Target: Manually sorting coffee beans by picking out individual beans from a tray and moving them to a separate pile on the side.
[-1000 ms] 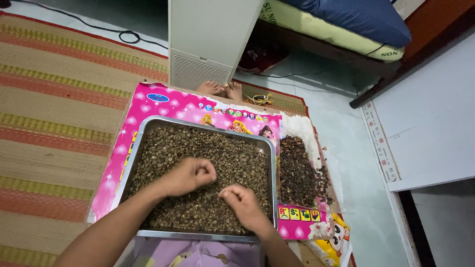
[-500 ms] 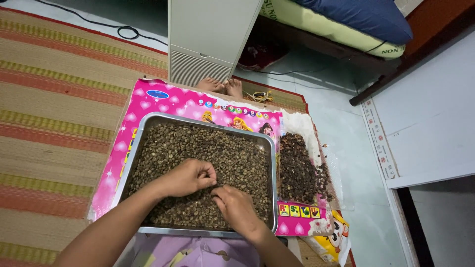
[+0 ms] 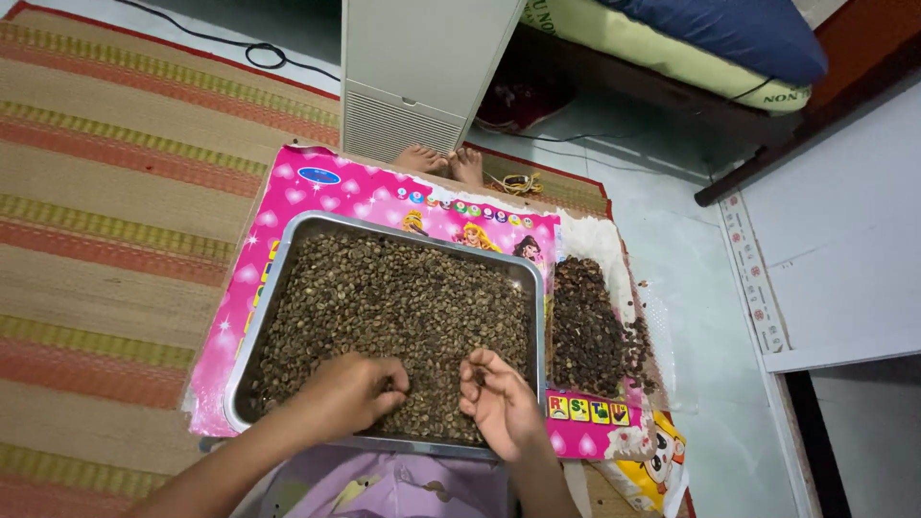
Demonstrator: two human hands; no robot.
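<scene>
Both hands are down at the near edge of the metal tray (image 3: 251, 331), which sits on a bright pink cartoon play mat (image 3: 317, 197) and is filled right across with small olive-brown beans (image 3: 403, 297). The left hand (image 3: 350, 391) lies on the beans knuckles up, fingers curled under and bunched together; whether it has any beans pinched I cannot tell. The right hand (image 3: 499, 403) is turned palm up, fingers loosely curled and half open over the tray's near right corner, and I cannot make out anything lying in it. Just beside the tray on the right, a heap of darker brown pieces (image 3: 587, 326) is spread on a white sheet (image 3: 600, 238). Beyond the mat a pair of bare feet (image 3: 443, 160) rests against a white slatted unit (image 3: 413, 77). A striped woven floor mat (image 3: 115, 211) runs off to the left, and a mattress with a blue cover (image 3: 720, 34) lies at the top right.
</scene>
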